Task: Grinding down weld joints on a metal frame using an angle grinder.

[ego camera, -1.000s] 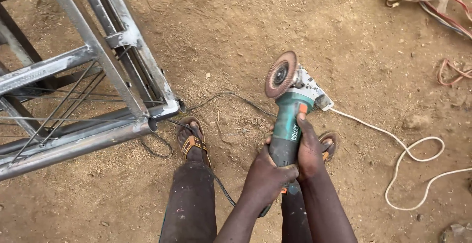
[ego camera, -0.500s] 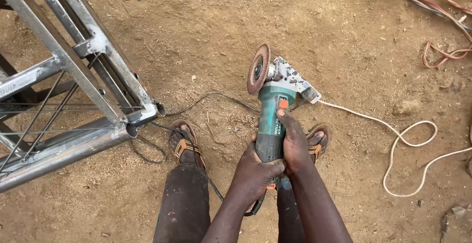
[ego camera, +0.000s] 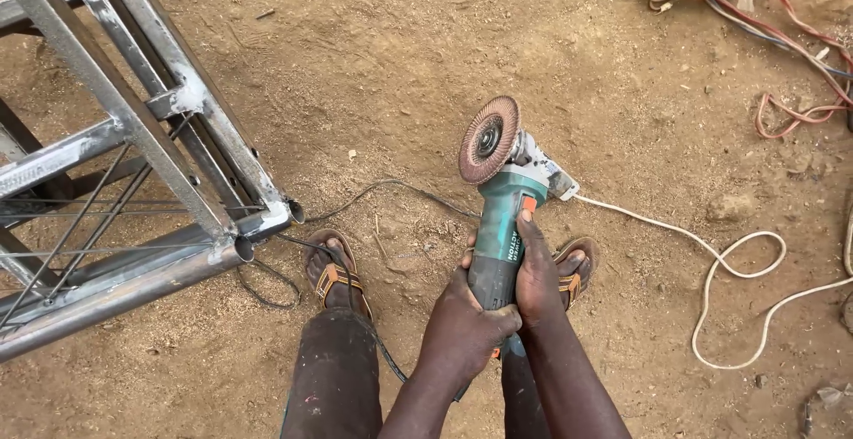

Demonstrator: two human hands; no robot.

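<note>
Both hands hold the green angle grinder (ego camera: 499, 226) at lower centre of the frame. Left hand (ego camera: 462, 328) wraps the rear of the body; right hand (ego camera: 538, 272) grips further forward, thumb along the housing. Long axis points up-frame, flap disc (ego camera: 488, 139) uppermost. The welded steel frame (ego camera: 133, 163) lies to the left, nearer the left hand
</note>
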